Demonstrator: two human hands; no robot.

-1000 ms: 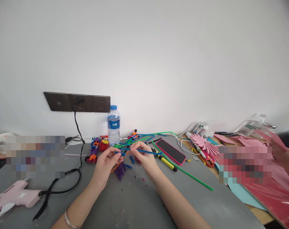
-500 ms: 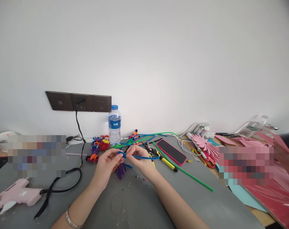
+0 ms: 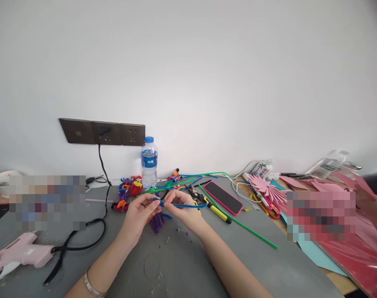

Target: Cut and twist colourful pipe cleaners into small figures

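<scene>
Over the middle of the grey table (image 3: 182,265), my left hand (image 3: 139,213) pinches one end of a blue pipe cleaner (image 3: 188,205). My right hand (image 3: 180,209) grips the same pipe cleaner close beside it, fingertips nearly touching the left ones. The free part sticks out to the right and bends back in a loop. Under the hands lies a purple bundle (image 3: 156,223), partly hidden. Pliers with yellow and black handles (image 3: 218,212) and a phone in a pink case (image 3: 223,198) are right of my right hand.
A water bottle (image 3: 149,163) stands by the wall beside small pipe-cleaner figures (image 3: 136,186). A pink glue gun (image 3: 27,250) with a black cord lies left. Green pipe cleaners (image 3: 253,232) lie right, near a pink paper fan (image 3: 266,187). Another person's hand (image 3: 373,207) is far right.
The blue pipe cleaner's free end has shifted very slightly. Both hands keep nearly the same place and hold. The person's hand at the far right has moved a little with pink paper.
</scene>
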